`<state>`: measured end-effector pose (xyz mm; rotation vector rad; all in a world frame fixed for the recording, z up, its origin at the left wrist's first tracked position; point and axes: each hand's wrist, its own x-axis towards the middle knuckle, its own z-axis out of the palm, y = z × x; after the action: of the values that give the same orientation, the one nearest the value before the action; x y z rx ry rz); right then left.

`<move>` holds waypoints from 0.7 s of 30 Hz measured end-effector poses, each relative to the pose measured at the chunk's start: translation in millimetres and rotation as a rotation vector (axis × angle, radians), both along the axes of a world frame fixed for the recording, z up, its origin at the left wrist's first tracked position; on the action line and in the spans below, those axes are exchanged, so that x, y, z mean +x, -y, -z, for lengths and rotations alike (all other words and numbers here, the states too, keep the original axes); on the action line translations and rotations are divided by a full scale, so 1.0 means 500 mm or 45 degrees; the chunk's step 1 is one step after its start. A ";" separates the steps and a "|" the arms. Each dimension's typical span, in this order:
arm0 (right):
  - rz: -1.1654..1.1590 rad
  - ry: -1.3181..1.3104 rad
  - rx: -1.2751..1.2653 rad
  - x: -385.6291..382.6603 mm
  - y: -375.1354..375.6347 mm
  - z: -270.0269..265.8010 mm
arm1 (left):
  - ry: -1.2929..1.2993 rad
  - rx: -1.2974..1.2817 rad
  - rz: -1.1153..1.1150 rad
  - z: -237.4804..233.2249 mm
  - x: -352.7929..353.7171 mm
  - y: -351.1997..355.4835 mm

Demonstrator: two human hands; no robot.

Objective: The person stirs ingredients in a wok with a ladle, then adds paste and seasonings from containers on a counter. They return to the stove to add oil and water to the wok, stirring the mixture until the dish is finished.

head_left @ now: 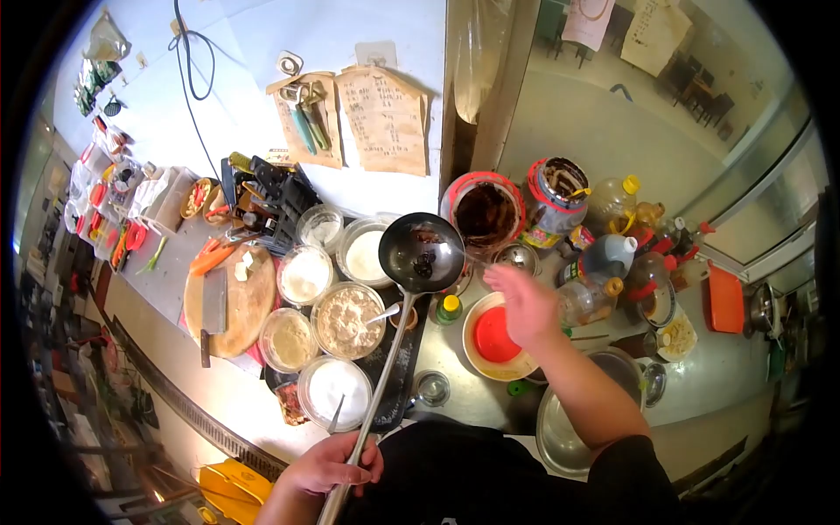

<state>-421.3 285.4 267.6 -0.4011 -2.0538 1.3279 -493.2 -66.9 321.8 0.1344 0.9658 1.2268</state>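
Observation:
A long-handled metal ladle (394, 354) slants across the middle of the view, its dark bowl holding a small dark lump of something. Low in the frame, my left hand (337, 464) is wrapped round the handle. To the right of the ladle's bowl, my right hand (523, 302) is raised above a cream bowl (477, 357) with red contents. Its fingers point up and left and look partly blurred; whether they hold anything is unclear. Behind it stand a red-rimmed jar (486, 213) with dark paste and a second smeared jar (556, 194).
Tubs of pale powder (305, 275) stand left of the ladle. Farther left, a cleaver (214, 302) lies on a round board (249, 322). Bottles (608, 255) crowd the right side, with a large metal basin (560, 429) near my right forearm.

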 end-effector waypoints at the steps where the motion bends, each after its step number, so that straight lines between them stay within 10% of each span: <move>1: -0.041 0.055 0.815 0.005 -0.002 0.008 | 0.004 0.022 -0.005 0.000 0.002 0.001; 12: 0.367 -0.182 -0.547 0.091 -0.037 -0.038 | -0.009 -0.039 -0.064 0.006 0.004 0.020; 21: 0.546 0.082 -0.930 0.110 -0.110 0.297 | -0.049 -0.122 -0.260 0.000 0.003 0.062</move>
<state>-366.4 340.3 118.9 -1.1378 -1.3455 1.7500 -491.6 -98.0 322.1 -0.0169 1.0899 1.3659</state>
